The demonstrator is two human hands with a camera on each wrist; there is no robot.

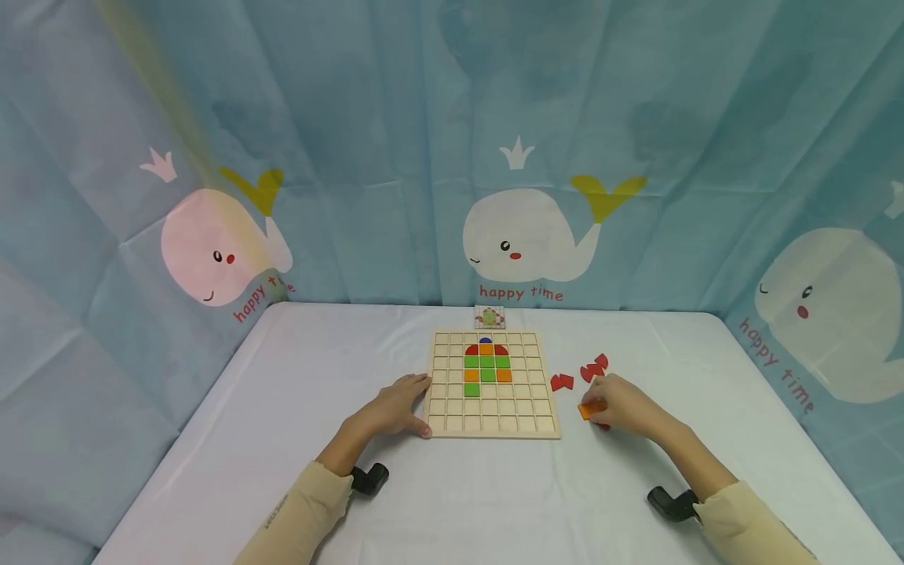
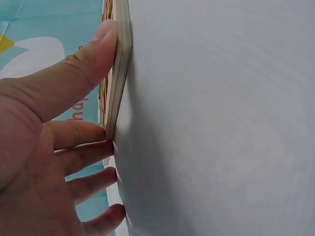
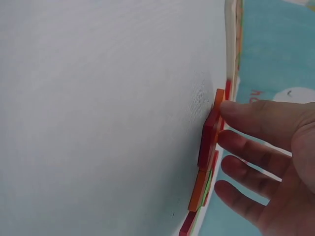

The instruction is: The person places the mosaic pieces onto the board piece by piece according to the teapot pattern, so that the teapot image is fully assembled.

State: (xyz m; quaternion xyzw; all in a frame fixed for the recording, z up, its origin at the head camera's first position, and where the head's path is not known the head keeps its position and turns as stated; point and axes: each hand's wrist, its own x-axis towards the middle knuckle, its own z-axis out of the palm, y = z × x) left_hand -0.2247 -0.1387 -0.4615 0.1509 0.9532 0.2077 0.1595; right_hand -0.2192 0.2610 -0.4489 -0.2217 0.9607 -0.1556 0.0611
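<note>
My left hand (image 1: pixel 402 404) steadies the left side of a wooden grid board (image 1: pixel 452 424). Its thumb lies along the board's edge (image 2: pixel 118 93) near a corner, and the fingers spread beside it. On the board, green tiles (image 1: pixel 487 362), orange tiles (image 1: pixel 471 376), red curved pieces (image 1: pixel 501 350) and a blue half-round (image 1: pixel 486 340) form a figure. Right of the board, my right hand (image 1: pixel 621 404) touches an orange tile (image 1: pixel 591 410) with thumb and index fingertips, its other fingers extended. A dark red tile (image 3: pixel 207 140) lies right beside these fingertips.
Loose red pieces (image 1: pixel 562 382) lie between the board and my right hand, with more red pieces (image 1: pixel 594 370) farther back. A small pattern card (image 1: pixel 490 317) sits behind the board. The white table (image 1: pixel 487 502) ends at a blue whale-print curtain (image 1: pixel 367 235).
</note>
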